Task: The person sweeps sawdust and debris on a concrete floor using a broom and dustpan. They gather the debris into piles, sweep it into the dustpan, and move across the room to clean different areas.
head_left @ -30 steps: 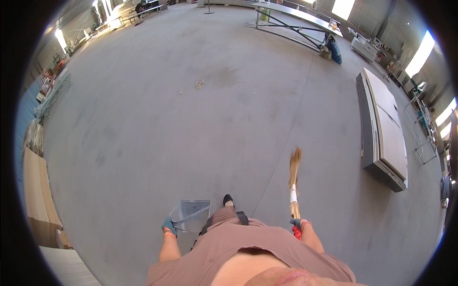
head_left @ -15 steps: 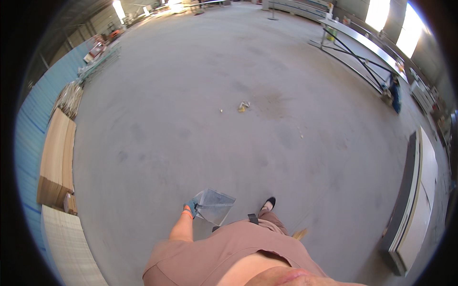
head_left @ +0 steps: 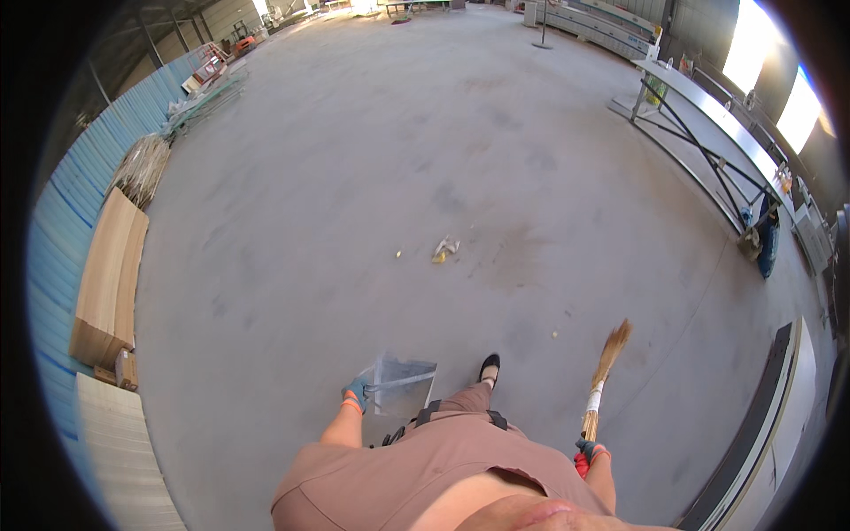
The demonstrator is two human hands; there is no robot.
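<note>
Grey floor (head_left: pixel 310 186) beneath; broom (head_left: pixel 596 394) (white-banded) extends forward from right hand (head_left: pixel 591 452).

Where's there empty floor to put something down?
The grey floor looks bare between the stacked wood boards on the left and the crumpled litter, and beyond that litter, left of the long table. It's crowded along both side edges, and close by, around the dustpan and straw broom.

No text, label, number or sign can be read. At one o'clock, the long pale machine (head_left: pixel 602 28) carries bluish marks, too small and blurred to tell as lettering. Between two and three o'clock, small orange items (head_left: pixel 784 181) on the table (head_left: pixel 715 106) are equally indistinct.
</note>
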